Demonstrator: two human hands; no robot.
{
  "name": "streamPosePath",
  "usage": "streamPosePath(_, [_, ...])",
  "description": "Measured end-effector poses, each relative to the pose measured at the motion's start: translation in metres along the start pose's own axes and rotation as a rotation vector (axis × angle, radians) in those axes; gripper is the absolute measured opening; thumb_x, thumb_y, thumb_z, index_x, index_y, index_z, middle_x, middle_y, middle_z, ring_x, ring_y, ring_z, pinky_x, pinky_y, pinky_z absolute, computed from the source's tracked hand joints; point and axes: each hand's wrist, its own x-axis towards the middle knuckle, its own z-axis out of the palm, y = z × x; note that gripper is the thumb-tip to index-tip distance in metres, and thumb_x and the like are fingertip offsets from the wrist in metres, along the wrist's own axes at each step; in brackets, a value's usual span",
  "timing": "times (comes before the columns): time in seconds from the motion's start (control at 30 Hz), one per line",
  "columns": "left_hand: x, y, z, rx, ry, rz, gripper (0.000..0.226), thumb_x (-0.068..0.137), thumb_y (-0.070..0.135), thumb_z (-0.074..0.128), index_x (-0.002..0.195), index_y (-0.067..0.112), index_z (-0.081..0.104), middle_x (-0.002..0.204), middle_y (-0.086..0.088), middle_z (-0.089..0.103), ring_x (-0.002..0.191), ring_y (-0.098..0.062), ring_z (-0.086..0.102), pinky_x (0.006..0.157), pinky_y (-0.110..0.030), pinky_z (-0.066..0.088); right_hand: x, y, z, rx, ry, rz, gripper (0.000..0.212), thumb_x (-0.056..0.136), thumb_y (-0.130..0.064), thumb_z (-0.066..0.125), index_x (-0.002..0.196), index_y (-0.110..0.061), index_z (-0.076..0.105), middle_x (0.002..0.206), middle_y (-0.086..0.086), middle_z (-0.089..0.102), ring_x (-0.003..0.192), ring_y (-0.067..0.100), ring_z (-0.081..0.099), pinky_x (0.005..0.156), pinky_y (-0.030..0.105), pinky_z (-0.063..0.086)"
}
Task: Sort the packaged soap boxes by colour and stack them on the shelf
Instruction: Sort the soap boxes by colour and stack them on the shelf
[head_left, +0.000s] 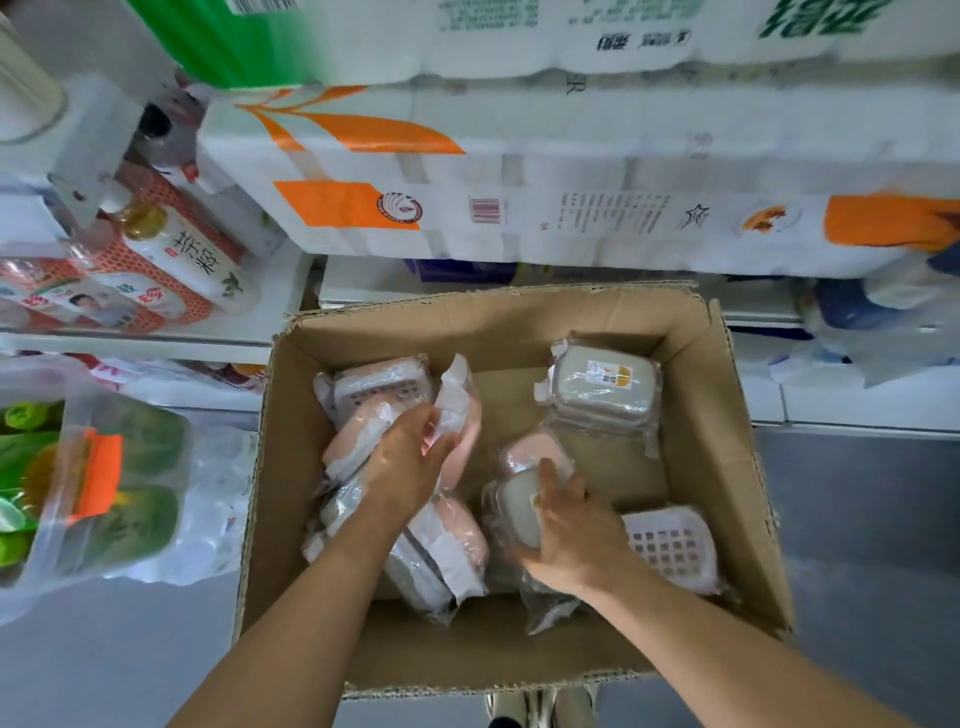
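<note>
An open cardboard box (727, 415) on the floor holds several plastic-wrapped soap boxes, pink and grey. My left hand (410, 457) grips an upright pink soap box (460, 400) at the box's left, above other pink ones (363, 389). My right hand (576, 535) lies over a grey soap box (514, 504) near the middle, fingers curled round its edge. A stack of grey soap boxes (602, 384) sits at the back right. A pink one with a grid lid (675, 545) lies at the front right.
White shelves (156, 340) stand behind the box. Large toilet-paper packs (519, 171) fill the upper shelf. Bottles (176, 249) and packets sit at the left. A clear bag of green items (93, 493) lies on the floor to the left. My shoes (540, 706) are below the box.
</note>
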Motion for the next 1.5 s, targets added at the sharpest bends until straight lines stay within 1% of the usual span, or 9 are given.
streamPosePath(0.13, [-0.004, 0.002, -0.006, 0.024, -0.014, -0.023, 0.021, 0.089, 0.028, 0.07, 0.089, 0.018, 0.052, 0.075, 0.011, 0.045, 0.068, -0.005, 0.042, 0.066, -0.026, 0.031, 0.001, 0.009, -0.029, 0.118, -0.009, 0.017, 0.097, 0.079, -0.059, 0.064, 0.148, -0.02, 0.008, 0.14, 0.012, 0.04, 0.124, 0.031, 0.046, 0.094, 0.04, 0.046])
streamPosePath(0.43, [-0.011, 0.008, -0.013, -0.155, -0.05, -0.09, 0.018, 0.09, 0.019, 0.068, 0.078, 0.026, 0.057, 0.07, 0.008, 0.05, 0.065, -0.007, 0.045, 0.065, -0.023, 0.037, 0.062, 0.078, -0.108, -0.177, 0.474, -0.062, 0.089, 0.073, -0.026, 0.077, 0.144, -0.014, 0.024, 0.131, 0.01, 0.046, 0.119, 0.029, 0.046, 0.098, 0.04, 0.04])
streamPosePath(0.67, [-0.022, 0.015, -0.018, -0.512, -0.095, -0.181, 0.011, 0.096, 0.021, 0.062, 0.09, 0.015, 0.069, 0.068, 0.008, 0.058, 0.065, -0.006, 0.049, 0.067, -0.021, 0.041, 0.061, 0.066, -0.096, -0.059, 0.612, -0.211, 0.096, 0.073, -0.039, 0.08, 0.147, -0.01, 0.028, 0.146, 0.013, 0.036, 0.135, 0.031, 0.033, 0.113, 0.046, 0.032])
streamPosePath(0.87, [-0.032, 0.034, -0.02, -1.151, -0.22, -0.388, 0.013, 0.094, 0.02, 0.058, 0.09, 0.012, 0.068, 0.079, -0.008, 0.062, 0.072, -0.018, 0.058, 0.066, -0.026, 0.048, 0.03, -0.022, -0.066, 1.071, -0.044, -0.173, 0.117, 0.043, -0.073, 0.085, 0.141, -0.04, 0.029, 0.136, -0.008, 0.049, 0.124, 0.016, 0.051, 0.103, 0.048, 0.046])
streamPosePath(1.0, [-0.021, 0.023, -0.037, -0.411, 0.012, -0.155, 0.008, 0.096, 0.023, 0.061, 0.095, 0.019, 0.068, 0.091, -0.001, 0.063, 0.083, -0.009, 0.059, 0.074, -0.015, 0.047, 0.042, -0.028, -0.055, 0.956, 0.026, -0.041, 0.098, 0.059, -0.046, 0.077, 0.14, -0.043, 0.021, 0.127, -0.01, 0.049, 0.109, 0.016, 0.055, 0.093, 0.044, 0.052])
streamPosePath(1.1, [-0.003, 0.0, -0.052, 0.167, 0.187, -0.131, 0.052, 0.088, 0.04, 0.068, 0.134, 0.023, 0.051, 0.135, -0.005, 0.048, 0.125, -0.02, 0.044, 0.104, -0.032, 0.038, 0.046, -0.013, -0.059, 0.485, 0.02, -0.064, 0.093, 0.068, -0.041, 0.073, 0.14, -0.033, 0.014, 0.128, 0.001, 0.045, 0.106, 0.022, 0.056, 0.086, 0.039, 0.052])
streamPosePath(1.2, [0.015, -0.022, -0.055, 0.224, -0.04, -0.24, 0.088, 0.08, 0.047, 0.075, 0.149, 0.023, 0.027, 0.153, -0.007, 0.031, 0.139, -0.027, 0.032, 0.112, -0.042, 0.031, 0.048, -0.002, -0.057, 0.023, -0.065, -0.086, 0.107, 0.071, -0.042, 0.079, 0.149, -0.023, 0.007, 0.144, 0.011, 0.036, 0.121, 0.028, 0.049, 0.088, 0.032, 0.048])
streamPosePath(1.3, [0.018, -0.045, -0.045, 0.279, -0.161, -0.161, 0.085, 0.079, 0.043, 0.076, 0.147, 0.022, 0.029, 0.148, -0.008, 0.038, 0.132, -0.03, 0.042, 0.106, -0.041, 0.039, 0.055, -0.007, -0.06, -0.013, -0.19, -0.092, 0.112, 0.068, -0.059, 0.077, 0.152, -0.021, 0.013, 0.151, 0.008, 0.031, 0.134, 0.028, 0.038, 0.104, 0.037, 0.042])
streamPosePath(1.5, [-0.014, -0.057, -0.052, 0.501, -0.228, -0.009, 0.071, 0.076, 0.055, 0.07, 0.138, 0.045, 0.036, 0.137, 0.01, 0.047, 0.122, -0.02, 0.044, 0.101, -0.04, 0.034, 0.103, -0.074, -0.098, 0.181, 0.255, -0.426, 0.066, 0.095, -0.035, 0.058, 0.151, -0.02, 0.028, 0.153, 0.004, 0.033, 0.14, 0.023, 0.032, 0.112, 0.042, 0.034])
